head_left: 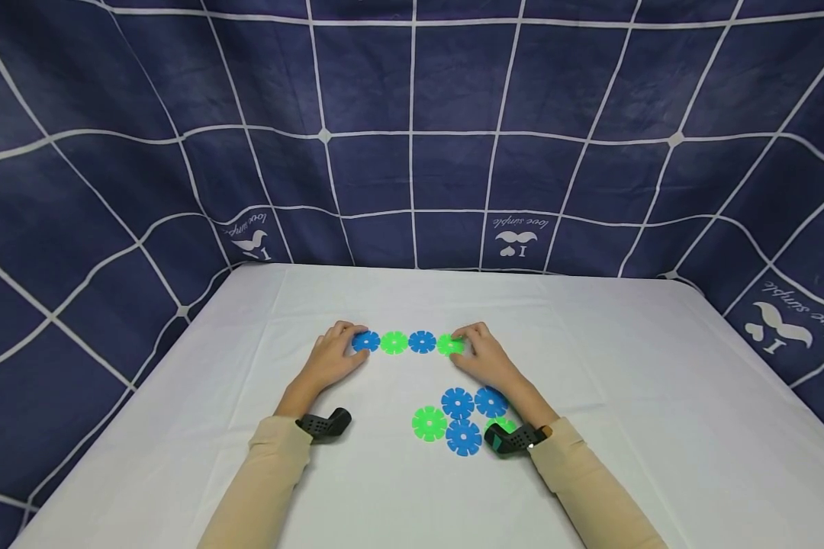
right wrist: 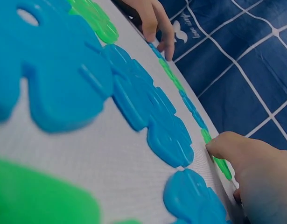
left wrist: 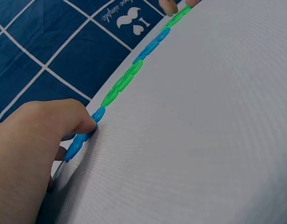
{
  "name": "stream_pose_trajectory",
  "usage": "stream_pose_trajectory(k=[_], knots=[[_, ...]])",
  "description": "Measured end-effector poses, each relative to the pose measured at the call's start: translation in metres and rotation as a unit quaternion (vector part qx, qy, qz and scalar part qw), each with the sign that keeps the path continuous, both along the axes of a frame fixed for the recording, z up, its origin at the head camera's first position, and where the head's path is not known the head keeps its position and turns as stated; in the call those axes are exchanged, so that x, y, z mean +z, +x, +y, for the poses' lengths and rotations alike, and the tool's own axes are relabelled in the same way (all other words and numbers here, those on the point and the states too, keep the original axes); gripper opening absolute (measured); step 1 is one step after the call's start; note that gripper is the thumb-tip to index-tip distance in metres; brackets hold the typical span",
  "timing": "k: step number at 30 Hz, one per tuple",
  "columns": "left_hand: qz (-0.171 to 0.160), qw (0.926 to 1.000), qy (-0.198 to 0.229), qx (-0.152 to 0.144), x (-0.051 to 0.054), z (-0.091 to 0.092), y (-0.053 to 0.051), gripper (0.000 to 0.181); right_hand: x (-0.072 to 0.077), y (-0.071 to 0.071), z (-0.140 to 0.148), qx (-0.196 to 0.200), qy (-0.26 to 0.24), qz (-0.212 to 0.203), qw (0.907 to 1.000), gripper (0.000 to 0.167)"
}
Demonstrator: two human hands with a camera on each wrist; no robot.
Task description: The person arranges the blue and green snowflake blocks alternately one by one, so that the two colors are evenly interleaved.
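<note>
Dark blue cloth [head_left: 371, 76] with white grid lines stands behind the white-covered tabletop [head_left: 659, 396]. Towards its far edge, a straight row of four notched discs lies flat, its long axis running left to right, roughly parallel to that edge. From the left come a blue end disc [head_left: 366, 342], a green inner disc [head_left: 394, 344], a blue inner disc [head_left: 422, 342] and a green end disc [head_left: 448, 345]; whether they interlock is unclear. The hands grip opposite ends, thumbs on the near side: the left hand [head_left: 333, 357] holds the blue end disc, the right hand [head_left: 484, 358] the green one. Nearer the person, three blue discs [head_left: 463, 444] and two green discs [head_left: 429, 430] cluster flat, one green partly hidden by the right wrist's black device [head_left: 515, 440].
</note>
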State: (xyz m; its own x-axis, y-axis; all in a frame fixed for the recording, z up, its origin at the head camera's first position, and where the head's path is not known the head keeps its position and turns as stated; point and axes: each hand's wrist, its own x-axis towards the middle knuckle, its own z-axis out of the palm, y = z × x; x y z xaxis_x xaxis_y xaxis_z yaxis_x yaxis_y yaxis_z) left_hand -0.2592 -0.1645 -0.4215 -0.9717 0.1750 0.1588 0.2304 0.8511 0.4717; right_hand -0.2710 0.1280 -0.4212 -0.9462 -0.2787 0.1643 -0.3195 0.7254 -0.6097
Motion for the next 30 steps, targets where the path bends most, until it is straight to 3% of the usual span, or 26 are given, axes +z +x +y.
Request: stream_pose_trajectory(k=[6,30], knots=[[-0.001,1.0,0.001,0.004,-0.0005,0.0011,-0.0001,0.049,0.0004,0.0014,0.0007,0.004,-0.007,0.002,1.0,0.027],[0.003,1.0,-0.002,0.003,0.0002,0.0014,0.0001,0.048,-0.0003,0.0017,0.0003,-0.002,-0.007,-0.003,1.0,0.028]])
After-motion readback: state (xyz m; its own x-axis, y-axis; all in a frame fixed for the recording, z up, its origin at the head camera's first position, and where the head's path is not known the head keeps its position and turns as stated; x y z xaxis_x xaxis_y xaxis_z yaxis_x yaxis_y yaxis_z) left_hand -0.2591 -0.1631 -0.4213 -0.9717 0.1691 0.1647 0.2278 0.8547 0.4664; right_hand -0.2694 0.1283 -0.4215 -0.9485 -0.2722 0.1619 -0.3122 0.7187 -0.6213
